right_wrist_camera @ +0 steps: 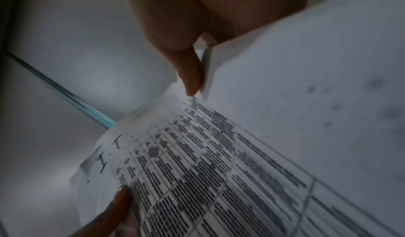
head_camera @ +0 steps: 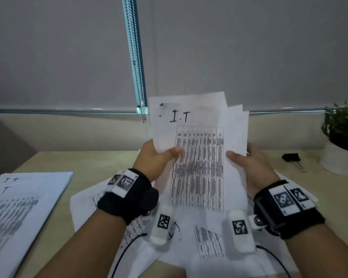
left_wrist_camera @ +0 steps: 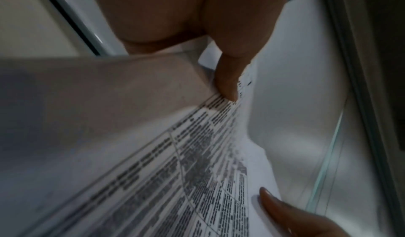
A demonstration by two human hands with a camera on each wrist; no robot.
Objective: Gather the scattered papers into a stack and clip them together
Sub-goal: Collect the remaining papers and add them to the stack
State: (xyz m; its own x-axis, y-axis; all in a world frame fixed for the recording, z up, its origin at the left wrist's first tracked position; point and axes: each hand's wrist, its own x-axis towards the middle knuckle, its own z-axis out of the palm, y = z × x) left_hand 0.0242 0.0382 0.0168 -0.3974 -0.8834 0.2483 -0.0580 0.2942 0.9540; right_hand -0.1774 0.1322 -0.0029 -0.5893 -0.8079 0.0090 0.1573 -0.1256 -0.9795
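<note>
Both hands hold a bundle of printed sheets [head_camera: 199, 149] upright above the desk, its top page showing a table and a handwritten "I.T". My left hand [head_camera: 159, 157] grips the bundle's left edge, thumb on the front. My right hand [head_camera: 247, 159] grips the right edge the same way. The sheets are fanned unevenly at the top right. More loose papers [head_camera: 205, 237] lie on the desk under my wrists. A black binder clip [head_camera: 291, 157] lies at the right. Each wrist view shows a thumb pressed on the printed sheets [left_wrist_camera: 197, 162] [right_wrist_camera: 208, 171].
A second pile of printed pages [head_camera: 22, 207] lies at the desk's left edge. A potted plant [head_camera: 344, 141] in a white pot stands at the far right, just beyond the clip. A window blind with a bead chain [head_camera: 139, 77] hangs behind the desk.
</note>
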